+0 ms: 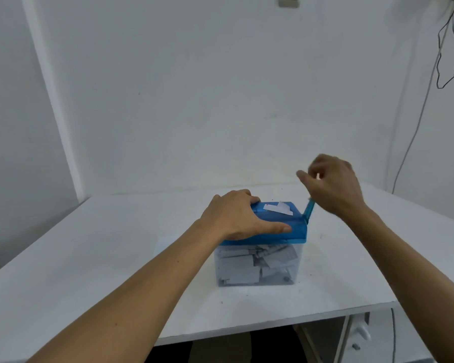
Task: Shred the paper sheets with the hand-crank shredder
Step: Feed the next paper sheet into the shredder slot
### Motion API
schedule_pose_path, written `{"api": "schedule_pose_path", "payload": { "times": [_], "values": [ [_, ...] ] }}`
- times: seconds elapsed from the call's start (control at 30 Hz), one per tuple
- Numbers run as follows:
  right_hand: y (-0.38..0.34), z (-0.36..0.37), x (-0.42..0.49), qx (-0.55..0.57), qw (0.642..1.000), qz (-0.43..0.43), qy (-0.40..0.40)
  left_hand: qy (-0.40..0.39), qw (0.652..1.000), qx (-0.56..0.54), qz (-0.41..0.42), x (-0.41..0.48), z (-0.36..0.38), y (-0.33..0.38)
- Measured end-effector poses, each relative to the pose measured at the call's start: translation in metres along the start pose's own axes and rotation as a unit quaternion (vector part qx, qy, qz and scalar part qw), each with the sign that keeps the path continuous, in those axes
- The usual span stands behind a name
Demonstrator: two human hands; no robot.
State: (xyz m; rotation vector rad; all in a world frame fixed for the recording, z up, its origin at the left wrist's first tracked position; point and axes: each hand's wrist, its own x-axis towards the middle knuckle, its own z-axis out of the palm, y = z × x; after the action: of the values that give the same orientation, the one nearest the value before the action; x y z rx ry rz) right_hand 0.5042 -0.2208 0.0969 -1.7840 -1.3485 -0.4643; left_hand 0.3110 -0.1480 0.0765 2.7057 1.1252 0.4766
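Now our right hand (333,184) grips the crank (309,209), angled up right of the shredder (257,268); left hand (236,216), flat, presses its lid (296,229).

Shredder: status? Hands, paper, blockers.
Left hand flat on shredder lid. Right hand grips crank. Paper stub in slot, shreds in bin. No obstruction seen.
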Motion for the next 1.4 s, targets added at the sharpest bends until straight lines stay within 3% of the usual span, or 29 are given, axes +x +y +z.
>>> {"api": "schedule_pose_path", "payload": {
  "times": [0.1, 0.23, 0.4, 0.63, 0.77, 0.83, 0.9, 1.03, 1.1, 1.17, 1.23, 1.4],
  "values": [
    [0.007, 0.029, 0.029, 0.058, 0.993, 0.086, -0.05, 0.001, 1.0, 0.019, 0.011, 0.002, 0.0, -0.001],
    [0.037, 0.081, 0.012, 0.038, 0.964, 0.19, -0.183, 0.001, 0.999, 0.035, 0.016, 0.006, 0.005, -0.004],
    [0.05, 0.081, -0.057, 0.008, 0.943, 0.229, -0.243, 0.015, 0.998, 0.052, 0.006, 0.012, 0.01, -0.006],
    [0.022, -0.015, -0.085, 0.113, 0.936, 0.184, -0.278, 0.002, 0.999, 0.05, 0.001, 0.012, 0.009, -0.007],
    [0.01, -0.053, -0.06, 0.022, 0.937, 0.086, -0.338, -0.001, 0.999, 0.053, 0.002, 0.013, 0.01, -0.008],
    [0.006, -0.06, -0.045, 0.041, 0.94, 0.077, -0.33, 0.0, 0.999, 0.049, 0.006, 0.012, 0.009, -0.007],
    [0.007, -0.056, -0.029, 0.084, 0.954, 0.082, -0.275, -0.001, 0.999, 0.04, 0.008, 0.01, 0.006, -0.005],
    [0.024, 0.003, 0.005, 0.139, 0.965, 0.126, -0.183, -0.008, 1.0, 0.028, 0.01, 0.008, 0.004, -0.005],
    [0.037, 0.04, 0.004, 0.097, 0.955, 0.124, -0.25, -0.005, 0.999, 0.033, 0.015, 0.008, 0.006, -0.006],
    [0.049, 0.066, -0.009, 0.055, 0.922, 0.124, -0.362, -0.003, 0.999, 0.037, 0.017, 0.01, 0.007, -0.006],
    [0.057, 0.073, -0.024, 0.085, 0.892, 0.174, -0.409, -0.007, 0.999, 0.045, 0.017, 0.011, 0.008, -0.006],
    [0.062, 0.061, -0.004, 0.092, 0.938, 0.191, -0.274, -0.051, 0.997, 0.049, -0.005, 0.017, 0.005, -0.008]
  ]
}}
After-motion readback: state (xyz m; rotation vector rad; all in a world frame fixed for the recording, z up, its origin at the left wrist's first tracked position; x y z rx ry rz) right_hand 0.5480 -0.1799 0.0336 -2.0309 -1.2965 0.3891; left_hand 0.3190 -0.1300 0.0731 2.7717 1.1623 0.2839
